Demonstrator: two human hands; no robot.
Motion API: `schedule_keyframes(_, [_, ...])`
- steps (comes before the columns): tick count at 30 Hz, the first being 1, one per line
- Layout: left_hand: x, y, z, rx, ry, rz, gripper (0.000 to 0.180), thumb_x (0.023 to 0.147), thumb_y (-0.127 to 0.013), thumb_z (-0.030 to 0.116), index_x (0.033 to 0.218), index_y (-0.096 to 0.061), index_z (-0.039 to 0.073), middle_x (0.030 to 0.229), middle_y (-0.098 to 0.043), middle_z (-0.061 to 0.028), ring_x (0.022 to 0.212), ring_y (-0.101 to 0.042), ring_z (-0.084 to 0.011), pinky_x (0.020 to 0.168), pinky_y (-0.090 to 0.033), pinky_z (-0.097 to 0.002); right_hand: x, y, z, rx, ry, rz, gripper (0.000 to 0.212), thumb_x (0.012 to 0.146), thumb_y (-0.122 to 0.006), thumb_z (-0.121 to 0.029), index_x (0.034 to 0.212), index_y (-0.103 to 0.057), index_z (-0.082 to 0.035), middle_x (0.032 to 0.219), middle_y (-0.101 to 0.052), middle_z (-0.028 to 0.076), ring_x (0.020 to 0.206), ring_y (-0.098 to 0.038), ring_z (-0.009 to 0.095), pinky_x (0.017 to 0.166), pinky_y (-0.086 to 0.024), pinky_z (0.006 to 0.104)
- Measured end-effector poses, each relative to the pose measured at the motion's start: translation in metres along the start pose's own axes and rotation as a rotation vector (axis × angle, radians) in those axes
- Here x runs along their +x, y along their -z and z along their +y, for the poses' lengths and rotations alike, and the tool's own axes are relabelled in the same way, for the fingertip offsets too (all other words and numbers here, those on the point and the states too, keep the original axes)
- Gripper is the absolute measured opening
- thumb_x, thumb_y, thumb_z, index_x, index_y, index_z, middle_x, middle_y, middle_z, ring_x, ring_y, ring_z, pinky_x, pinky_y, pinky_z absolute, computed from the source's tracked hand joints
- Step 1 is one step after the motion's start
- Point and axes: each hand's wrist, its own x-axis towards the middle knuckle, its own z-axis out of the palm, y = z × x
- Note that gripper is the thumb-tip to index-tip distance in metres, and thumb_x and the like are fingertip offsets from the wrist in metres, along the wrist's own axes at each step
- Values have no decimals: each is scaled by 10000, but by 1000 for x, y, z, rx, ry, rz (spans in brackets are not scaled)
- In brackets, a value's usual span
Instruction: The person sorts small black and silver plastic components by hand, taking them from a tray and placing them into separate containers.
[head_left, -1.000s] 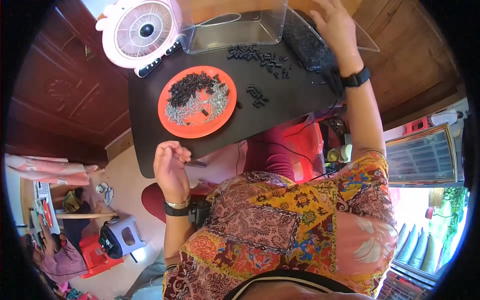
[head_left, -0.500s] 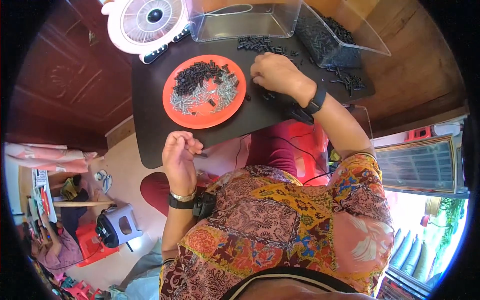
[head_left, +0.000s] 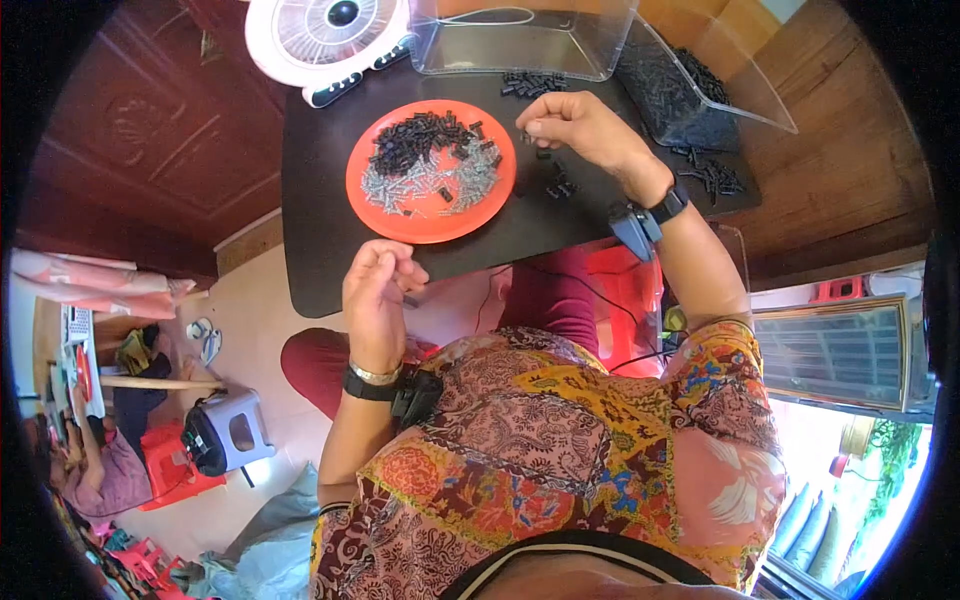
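On the dark table lies an orange-red round plate (head_left: 431,228), with a heap of small black plastic pieces (head_left: 410,142) at its far side and a pile of small silvery metal pieces (head_left: 395,190) nearer me. My right hand (head_left: 590,135) is over the table just right of the plate, its thumb and forefinger pinched together. Whatever sits at the fingertips is too small to name. Loose black pieces (head_left: 562,182) lie below that hand. By the plate's near edge, my left hand (head_left: 376,305) is held palm up with curled fingers, which hide anything in them.
A white round fan (head_left: 335,40) stands at the far left of the table. Behind the plate is a clear plastic box (head_left: 510,45). At the right, another clear box (head_left: 690,125) holds many black pieces, with more black pieces (head_left: 712,178) beside it. A cable (head_left: 590,290) hangs below the table edge.
My right hand has turned, so its thumb and pinched fingertips now show, with loose black pieces uncovered below. My left hand keeps its curled shape. The whole view has shifted slightly.
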Motion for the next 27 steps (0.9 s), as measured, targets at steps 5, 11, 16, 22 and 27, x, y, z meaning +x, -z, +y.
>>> schedule_keyframes(5, [8,-20,14,89,23,-111,246,929,-481,210,988,-584,-6,802,-543,-30,742,-567,-155,671,-429,-276,-11,-45,-47,289,60,-115,181,872,-634,-172,976,-674,-30,841,-634,-16,752,-528,66,732,-428,213])
schedule_keyframes(11, [27,-33,20,-11,-6,-154,252,921,-467,207,943,-596,-8,781,-561,-37,683,-579,-150,618,-448,-251,-8,-83,-64,419,79,-218,180,895,-618,-172,994,-678,-35,869,-661,-9,791,-563,61,743,-452,224])
schedule_keyframes(16, [25,-24,19,-69,-8,-195,228,949,-458,219,948,-562,16,813,-534,-34,737,-572,-154,684,-464,-284,-2,-105,-57,624,-43,-215,186,903,-616,-253,944,-662,-78,777,-590,-52,710,-498,45,647,-405,206])
schedule_keyframes(22, [24,-22,5,512,-622,102,136,911,-529,81,1029,-501,19,902,-521,-40,793,-531,-109,745,-444,-253,-8,-130,-69,742,-104,-123,171,920,-593,-250,882,-633,-88,802,-587,-35,721,-517,56,655,-419,205])
schedule_keyframes(27, [29,-21,9,674,-826,166,122,878,-539,76,971,-492,13,930,-495,-110,729,-524,-176,671,-454,-299,-18,-160,-68,983,-119,-91,176,930,-580,-242,967,-623,-75,815,-592,-28,734,-547,71,669,-458,215])
